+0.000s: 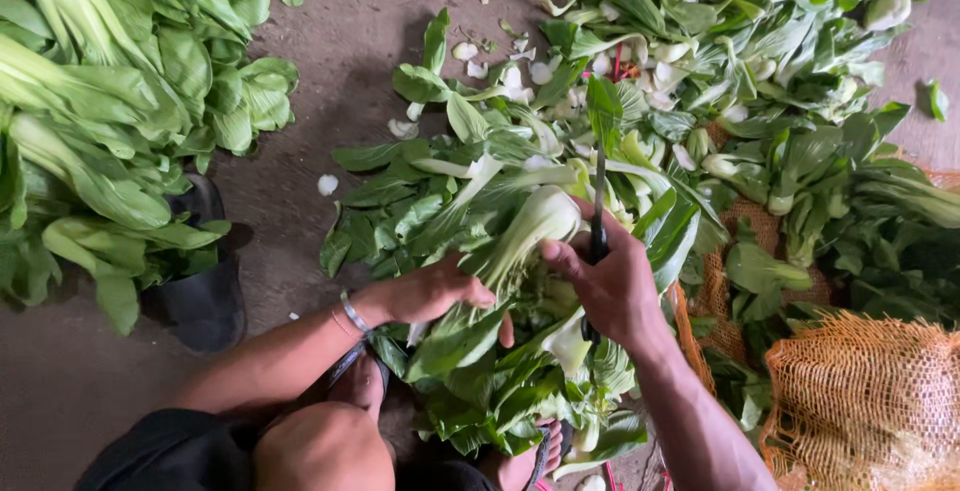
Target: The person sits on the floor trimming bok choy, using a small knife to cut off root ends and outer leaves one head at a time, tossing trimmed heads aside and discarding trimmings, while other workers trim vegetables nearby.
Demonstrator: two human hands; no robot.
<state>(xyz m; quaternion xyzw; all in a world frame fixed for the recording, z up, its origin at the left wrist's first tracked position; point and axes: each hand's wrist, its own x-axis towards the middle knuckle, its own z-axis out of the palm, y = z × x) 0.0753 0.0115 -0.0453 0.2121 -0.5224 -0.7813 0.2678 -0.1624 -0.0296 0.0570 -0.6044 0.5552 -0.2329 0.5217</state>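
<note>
It looked like a produce-sorting floor at a market or farm shed: bare concrete floor point(340, 11), loose bok choy heaps point(110, 121) at nine and one o'clock, an orange mesh sack point(860, 401) at four o'clock, trimmed scraps point(520, 61) at twelve.

A single head-worn camera looks almost straight down from close above at the ground point(330, 71). The wearer's knees lie at the near edge, the leafy greens point(560, 151) spread far, left and right.

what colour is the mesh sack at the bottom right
Orange mesh sack, clearest in the head view, beside the leafy greens.
</note>
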